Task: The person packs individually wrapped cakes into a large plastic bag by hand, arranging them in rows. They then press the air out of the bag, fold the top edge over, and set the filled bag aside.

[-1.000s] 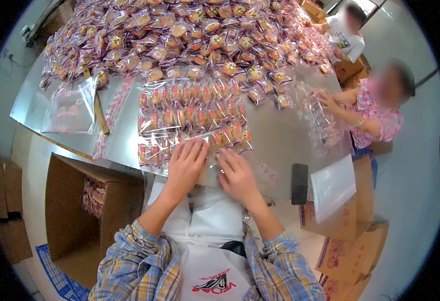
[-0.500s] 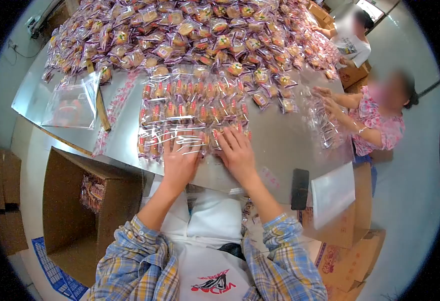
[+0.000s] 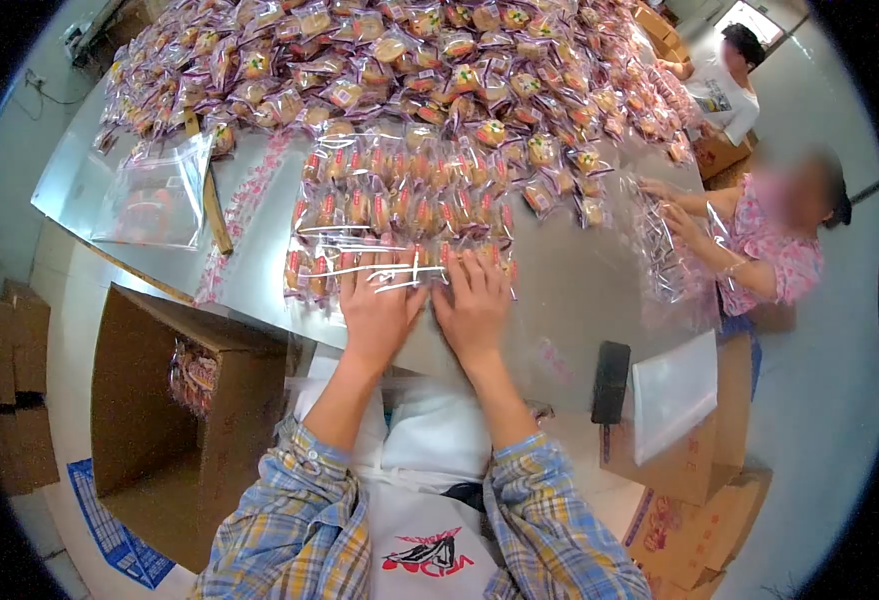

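Note:
Rows of small wrapped cakes (image 3: 399, 208) lie side by side on the metal table (image 3: 559, 290), under clear plastic film with bright reflections. My left hand (image 3: 379, 300) rests flat over the nearest row, fingers spread and pointing away from me. Beside it, my right hand (image 3: 471, 300) lies on the right part of the same row, its fingers also stretched out. Both palms are near the row's front edge, and neither hand is gripping anything.
A large heap of wrapped cakes (image 3: 389, 60) covers the far side. Clear bags (image 3: 154, 200) and a wooden strip (image 3: 215, 212) lie left. A phone (image 3: 610, 382) and plastic sheets (image 3: 674, 395) are right. An open carton (image 3: 244, 430) stands lower left. A co-worker (image 3: 769, 240) handles packs at right.
My hands have shifted slightly and the right hand lies closer to the left. The view has moved a little, displacing the table and cakes within the frame.

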Action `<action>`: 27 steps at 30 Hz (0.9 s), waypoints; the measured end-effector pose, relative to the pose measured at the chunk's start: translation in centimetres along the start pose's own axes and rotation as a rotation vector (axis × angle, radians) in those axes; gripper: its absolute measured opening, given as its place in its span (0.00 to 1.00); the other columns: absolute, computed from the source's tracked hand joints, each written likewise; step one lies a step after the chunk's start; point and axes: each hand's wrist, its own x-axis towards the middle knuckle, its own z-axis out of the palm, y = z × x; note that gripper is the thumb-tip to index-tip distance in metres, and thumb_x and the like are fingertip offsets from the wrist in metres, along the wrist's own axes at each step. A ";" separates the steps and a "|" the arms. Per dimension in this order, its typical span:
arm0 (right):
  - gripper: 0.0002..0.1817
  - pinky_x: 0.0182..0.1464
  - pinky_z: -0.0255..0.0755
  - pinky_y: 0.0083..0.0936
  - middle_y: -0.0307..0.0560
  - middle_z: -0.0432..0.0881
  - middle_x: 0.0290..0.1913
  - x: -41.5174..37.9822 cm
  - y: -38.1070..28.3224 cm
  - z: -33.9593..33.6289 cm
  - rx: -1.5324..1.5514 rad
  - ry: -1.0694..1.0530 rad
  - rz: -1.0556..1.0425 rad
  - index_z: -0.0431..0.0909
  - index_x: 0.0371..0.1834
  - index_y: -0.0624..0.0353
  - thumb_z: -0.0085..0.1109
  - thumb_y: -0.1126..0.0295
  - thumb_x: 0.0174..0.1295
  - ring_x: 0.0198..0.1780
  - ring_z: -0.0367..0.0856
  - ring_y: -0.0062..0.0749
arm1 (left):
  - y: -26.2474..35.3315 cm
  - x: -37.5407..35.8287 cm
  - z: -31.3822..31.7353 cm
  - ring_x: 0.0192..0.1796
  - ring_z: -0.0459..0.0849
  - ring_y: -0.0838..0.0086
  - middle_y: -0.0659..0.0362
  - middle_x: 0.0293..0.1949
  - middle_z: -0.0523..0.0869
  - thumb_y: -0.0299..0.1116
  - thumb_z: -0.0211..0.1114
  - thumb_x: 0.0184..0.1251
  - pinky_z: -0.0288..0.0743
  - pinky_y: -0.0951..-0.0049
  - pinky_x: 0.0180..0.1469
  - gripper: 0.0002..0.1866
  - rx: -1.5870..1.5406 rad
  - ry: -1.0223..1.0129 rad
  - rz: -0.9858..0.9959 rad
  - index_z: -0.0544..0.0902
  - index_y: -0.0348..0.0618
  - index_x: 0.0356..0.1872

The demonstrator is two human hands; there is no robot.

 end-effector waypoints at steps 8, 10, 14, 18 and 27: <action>0.29 0.73 0.65 0.56 0.53 0.78 0.69 -3.8 -2.5 -4.8 0.235 -0.072 -0.042 0.80 0.67 0.56 0.69 0.68 0.59 0.70 0.75 0.55 | -2.2 -3.8 -2.9 0.59 0.85 0.57 0.54 0.52 0.89 0.35 0.74 0.60 0.76 0.50 0.66 0.19 -0.193 0.103 0.392 0.88 0.41 0.52; 0.26 0.71 0.66 0.57 0.54 0.78 0.67 -6.8 -2.1 -4.7 0.375 -0.147 -0.090 0.81 0.64 0.57 0.69 0.69 0.60 0.68 0.75 0.57 | -2.2 -6.9 -3.3 0.55 0.85 0.60 0.56 0.49 0.89 0.33 0.73 0.59 0.79 0.54 0.59 0.16 -0.372 -0.029 0.395 0.88 0.42 0.49; 0.22 0.65 0.72 0.50 0.54 0.82 0.61 -6.3 -2.1 -5.5 0.470 -0.325 -0.031 0.81 0.60 0.60 0.68 0.69 0.62 0.63 0.79 0.55 | -1.5 -6.7 -2.7 0.47 0.86 0.61 0.59 0.42 0.88 0.31 0.72 0.58 0.81 0.58 0.51 0.12 -0.449 -0.315 0.295 0.87 0.42 0.43; 0.17 0.58 0.76 0.46 0.56 0.84 0.51 -3.0 -1.4 -3.9 0.570 -0.429 0.005 0.82 0.54 0.62 0.66 0.67 0.65 0.55 0.82 0.54 | -1.5 -3.7 -1.0 0.44 0.86 0.52 0.52 0.40 0.88 0.31 0.68 0.64 0.81 0.54 0.44 0.09 -0.502 -0.409 0.008 0.86 0.43 0.44; 0.12 0.41 0.79 0.50 0.56 0.87 0.33 0.9 -3.5 -1.1 0.493 -0.713 -0.074 0.81 0.36 0.55 0.60 0.59 0.69 0.36 0.87 0.56 | -3.9 -5.8 -1.7 0.31 0.87 0.54 0.53 0.27 0.86 0.42 0.73 0.58 0.81 0.54 0.36 0.11 -0.199 -0.362 -0.039 0.84 0.48 0.36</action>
